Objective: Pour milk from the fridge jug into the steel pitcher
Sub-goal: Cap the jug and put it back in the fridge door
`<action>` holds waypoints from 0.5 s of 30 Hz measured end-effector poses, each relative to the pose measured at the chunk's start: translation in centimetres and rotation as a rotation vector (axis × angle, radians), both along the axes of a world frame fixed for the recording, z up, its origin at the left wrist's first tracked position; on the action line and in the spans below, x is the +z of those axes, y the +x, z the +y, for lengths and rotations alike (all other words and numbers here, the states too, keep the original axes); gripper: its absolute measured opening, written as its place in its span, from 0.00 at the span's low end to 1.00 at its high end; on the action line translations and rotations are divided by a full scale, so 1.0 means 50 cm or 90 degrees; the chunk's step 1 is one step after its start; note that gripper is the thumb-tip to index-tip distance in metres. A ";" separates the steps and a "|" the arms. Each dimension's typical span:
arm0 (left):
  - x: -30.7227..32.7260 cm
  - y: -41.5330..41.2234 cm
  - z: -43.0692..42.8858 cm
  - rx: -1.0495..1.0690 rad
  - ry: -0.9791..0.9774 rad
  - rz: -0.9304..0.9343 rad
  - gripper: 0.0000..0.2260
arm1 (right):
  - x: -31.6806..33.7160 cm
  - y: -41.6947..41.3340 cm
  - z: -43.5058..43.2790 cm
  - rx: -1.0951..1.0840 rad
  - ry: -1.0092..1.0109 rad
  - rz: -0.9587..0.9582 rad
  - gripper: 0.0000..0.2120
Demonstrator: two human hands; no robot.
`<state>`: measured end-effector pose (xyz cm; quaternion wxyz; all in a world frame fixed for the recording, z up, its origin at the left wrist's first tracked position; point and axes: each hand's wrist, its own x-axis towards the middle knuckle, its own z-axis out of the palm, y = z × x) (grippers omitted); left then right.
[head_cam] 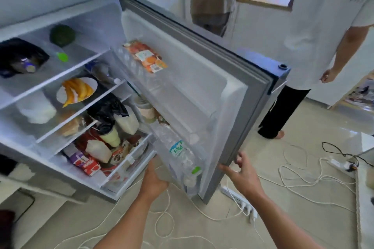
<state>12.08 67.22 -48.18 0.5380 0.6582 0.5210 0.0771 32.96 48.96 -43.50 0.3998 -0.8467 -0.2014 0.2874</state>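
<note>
While the fridge door stands swung wide, I see my right hand at its lower outer edge, fingers spread and curled loosely around the grey rim, thumb against the inner face; it holds nothing but the door itself. My left hand is under the bottom door shelf, palm up and fingers tucked beneath the clear bin, so whether they are closed on anything I cannot tell. Just above the left hand, inside that door bin, a water bottle with a green cap lies tilted; up and to the left of that hand, in the bottom drawer, a pale translucent jug lies among packets and cartons, and a second milky container sits behind it under a black bag; which is the milk jug I cannot tell. Beyond the right hand, white cables trail over the tiled floor, and two people stand past the door.
</note>
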 end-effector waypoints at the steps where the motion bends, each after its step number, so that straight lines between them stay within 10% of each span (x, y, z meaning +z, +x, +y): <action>1: 0.026 -0.015 -0.006 -0.003 0.001 0.007 0.45 | 0.021 -0.008 -0.003 0.034 -0.018 -0.005 0.35; 15: 0.251 -0.246 -0.031 0.149 0.040 -0.043 0.45 | 0.134 -0.199 0.098 0.404 -0.192 -0.145 0.31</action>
